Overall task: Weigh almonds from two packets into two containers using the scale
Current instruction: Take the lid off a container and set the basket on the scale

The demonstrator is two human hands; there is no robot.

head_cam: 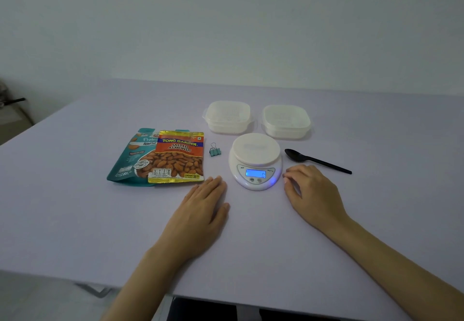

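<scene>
At the centre of the frame the white scale (255, 162) sits lit with nothing on its platform, and both hands lie on the lilac table (75, 207) to either side of it, holding nothing. The main risk I judge from here is a false reading: if a container is set on the platform without zeroing, its own weight gets counted with the almonds. A second risk lies left of centre, where the orange packet (178, 157) overlaps the teal packet (128, 159); lifting one carelessly could drag the other, and a hasty pour from either could scatter almonds past the rim, so the black spoon (316, 161) at the right looks the safer way to top up. The left container (228, 117) and right container (286, 121) stand side by side just above the scale, apparently lidded, well apart from both hands. The left hand (203, 210) lies flat, fingers straight and together, tips just beside the orange packet's lower right corner. The right hand (311, 195) rests with fingers loosely curled, tips close to the scale's right edge but apart from it, just below the spoon's bowl. A small binder clip (215, 150) lies between packets and scale.
</scene>
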